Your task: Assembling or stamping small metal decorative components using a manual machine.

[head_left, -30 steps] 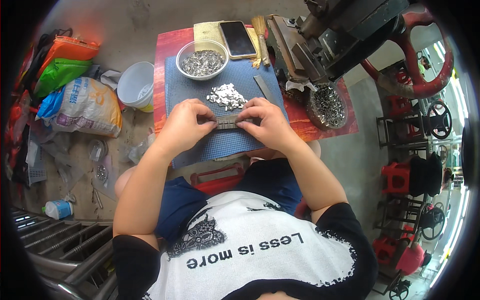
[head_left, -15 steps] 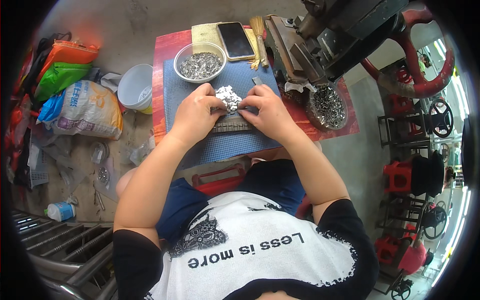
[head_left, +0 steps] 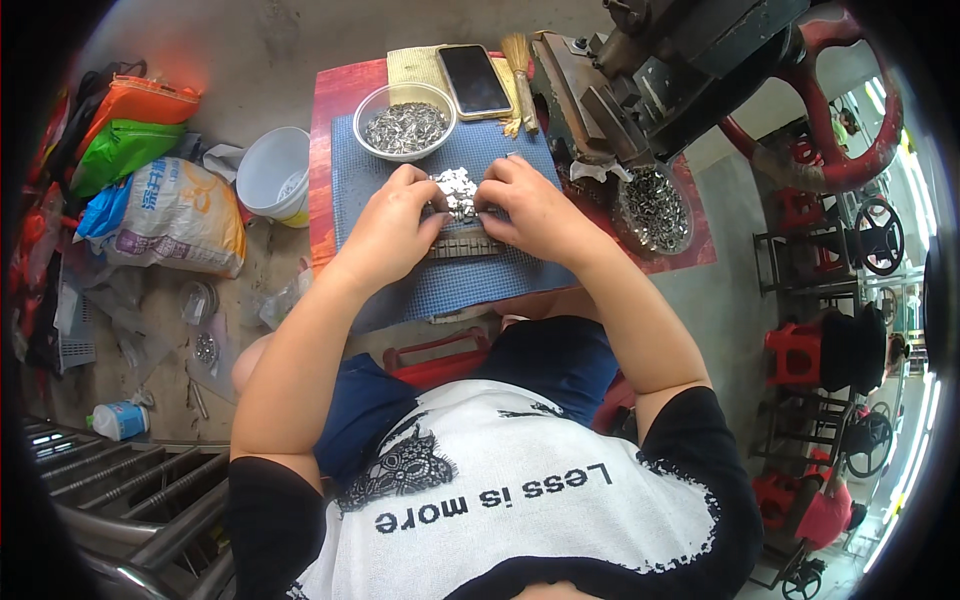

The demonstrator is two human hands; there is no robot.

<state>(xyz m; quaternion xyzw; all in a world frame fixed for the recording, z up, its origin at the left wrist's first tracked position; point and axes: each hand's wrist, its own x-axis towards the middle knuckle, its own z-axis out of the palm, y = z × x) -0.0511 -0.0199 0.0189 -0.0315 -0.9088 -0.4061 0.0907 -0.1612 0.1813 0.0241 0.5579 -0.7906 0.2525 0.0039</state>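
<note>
On a blue ribbed mat (head_left: 380, 290), small shiny metal pieces (head_left: 457, 188) lie in a loose pile between my hands. Directly in front of the pile, nearer to me, is a slotted metal bar (head_left: 465, 245). My left hand (head_left: 392, 222) is at the left side of the pile, thumb and fingers pinched together. At the opposite side, my right hand (head_left: 532, 212) is curled the same way by the right end of the bar. What lies between the fingertips of either hand is too small to make out. Behind the pile stands a clear bowl (head_left: 366, 137) of small metal parts.
A phone (head_left: 474, 80) and a straw brush (head_left: 520, 80) lie at the table's back. A heavy press (head_left: 640, 95) stands to the right, with a round tray of metal parts (head_left: 655, 210) below it. On the floor at left are a white bucket (head_left: 270, 170) and sacks (head_left: 180, 220).
My right hand has shifted slightly and now covers most of the flat metal piece that stuck out behind its fingers. The left hand stays by the pile, its pinch slightly changed.
</note>
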